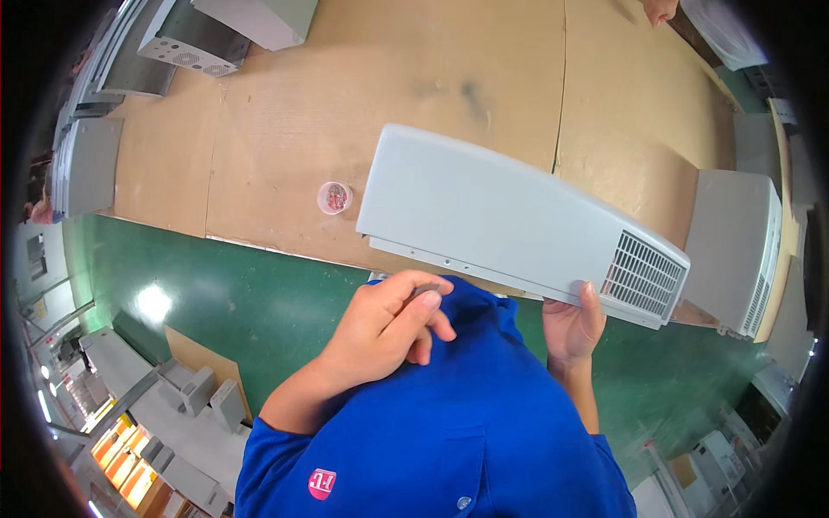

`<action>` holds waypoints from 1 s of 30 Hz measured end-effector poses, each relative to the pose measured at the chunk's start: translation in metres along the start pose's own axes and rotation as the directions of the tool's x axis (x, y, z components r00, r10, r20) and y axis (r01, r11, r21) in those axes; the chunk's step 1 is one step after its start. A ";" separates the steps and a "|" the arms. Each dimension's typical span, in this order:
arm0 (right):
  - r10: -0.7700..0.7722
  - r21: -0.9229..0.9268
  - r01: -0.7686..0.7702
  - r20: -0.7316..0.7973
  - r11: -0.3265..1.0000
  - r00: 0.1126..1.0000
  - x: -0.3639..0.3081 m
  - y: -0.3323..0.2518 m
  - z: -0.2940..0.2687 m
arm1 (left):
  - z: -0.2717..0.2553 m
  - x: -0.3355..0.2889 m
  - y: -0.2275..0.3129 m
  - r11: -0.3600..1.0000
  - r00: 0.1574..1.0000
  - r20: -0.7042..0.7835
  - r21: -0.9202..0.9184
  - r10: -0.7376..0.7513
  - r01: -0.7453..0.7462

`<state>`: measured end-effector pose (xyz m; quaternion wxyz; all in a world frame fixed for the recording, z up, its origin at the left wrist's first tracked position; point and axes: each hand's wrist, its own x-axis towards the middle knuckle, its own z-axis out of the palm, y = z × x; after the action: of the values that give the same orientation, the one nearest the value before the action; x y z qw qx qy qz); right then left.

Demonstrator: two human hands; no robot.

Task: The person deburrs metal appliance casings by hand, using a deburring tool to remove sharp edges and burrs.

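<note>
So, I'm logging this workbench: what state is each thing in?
Elongated gray vented cover: held at its near edge
Right hand: gripping that edge, thumb on top
Left hand: half-curled, off the cover; contents unclear
Small round cup: open, upright, holding reddish pieces
Gray vented housing: unheld, at the workbench's right end

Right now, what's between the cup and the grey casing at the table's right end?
In the head view, a vented grey cover, held at its near edge by the right hand, spans most of that stretch.

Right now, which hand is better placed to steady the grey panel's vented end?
Probably the right hand: its thumb rests on the grey panel near the vent; the left hand is off it, nearer the other end.
</note>
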<state>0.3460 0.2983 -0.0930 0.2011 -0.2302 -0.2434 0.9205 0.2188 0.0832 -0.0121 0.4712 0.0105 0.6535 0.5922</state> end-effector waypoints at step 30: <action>0.144 -0.162 -0.132 0.061 0.978 0.988 0.002 -0.014 0.004 | 0.057 0.019 -0.023 0.939 0.967 -0.254 -0.333 -0.008 -0.080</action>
<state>0.3461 0.3090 -0.0832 0.1089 -0.2280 -0.3059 0.9179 0.2562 0.1308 -0.0334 0.3682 -0.1343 0.5952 0.7015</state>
